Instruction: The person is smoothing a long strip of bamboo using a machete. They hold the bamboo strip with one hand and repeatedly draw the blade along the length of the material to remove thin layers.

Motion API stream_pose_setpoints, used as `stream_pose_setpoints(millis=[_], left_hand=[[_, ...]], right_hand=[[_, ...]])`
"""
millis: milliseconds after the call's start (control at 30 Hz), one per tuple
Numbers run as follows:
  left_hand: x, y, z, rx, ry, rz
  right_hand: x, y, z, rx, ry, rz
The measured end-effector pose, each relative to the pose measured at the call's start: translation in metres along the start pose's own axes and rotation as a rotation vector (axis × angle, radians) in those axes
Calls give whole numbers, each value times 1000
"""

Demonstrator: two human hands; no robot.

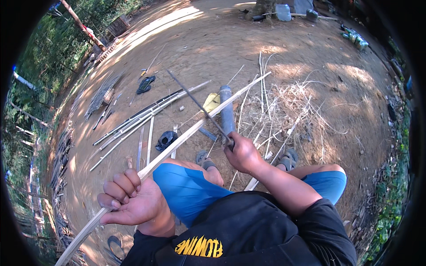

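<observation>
Fingers (116, 190) of the left hand (140, 201) are curled tight around a long pale strip (177, 144), palm turned up, the thumb lying along its underside. That strip slants up and away across the body; its near end is cut off at the lower left rim of the view, while its far tip shows above the pale shavings (293, 104). The right hand (243, 153) is clamped on a long dark blade (188, 94), and its grip covers most of the handle. Blade and strip cross near the middle; whether the edge bites into the wood or only rests there cannot be told. Behind the crossing stands or lies a grey cylinder (227, 113), its lower end hidden by the right hand, and a yellow sheet (211, 103) tucked partly out of sight beside it. A crumpled black bag (166, 140) sits on the dirt ground (199, 48), its contents unseen. Left of it lie slender poles (146, 111), overlapping too closely to count. The sandalled feet are partly covered by the legs. At lower left, a dark curved object (115, 248) beside the sleeve is too dim to identify.
</observation>
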State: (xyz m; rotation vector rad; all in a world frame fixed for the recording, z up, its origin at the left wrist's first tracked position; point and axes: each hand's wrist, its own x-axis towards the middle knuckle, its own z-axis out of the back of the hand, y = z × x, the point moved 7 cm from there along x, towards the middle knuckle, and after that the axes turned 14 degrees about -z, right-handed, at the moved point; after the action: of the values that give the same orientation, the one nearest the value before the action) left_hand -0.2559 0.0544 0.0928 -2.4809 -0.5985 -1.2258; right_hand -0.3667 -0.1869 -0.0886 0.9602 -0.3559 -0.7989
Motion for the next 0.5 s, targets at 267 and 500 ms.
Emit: stream_pose_setpoints(millis=[267,500], left_hand=[[-5,-6,-7,99,24,-30],[-5,-5,-2,53,107,-12]], right_hand=[[-14,20,1,27,48,140],[36,-47,21,-63,-16,-162]])
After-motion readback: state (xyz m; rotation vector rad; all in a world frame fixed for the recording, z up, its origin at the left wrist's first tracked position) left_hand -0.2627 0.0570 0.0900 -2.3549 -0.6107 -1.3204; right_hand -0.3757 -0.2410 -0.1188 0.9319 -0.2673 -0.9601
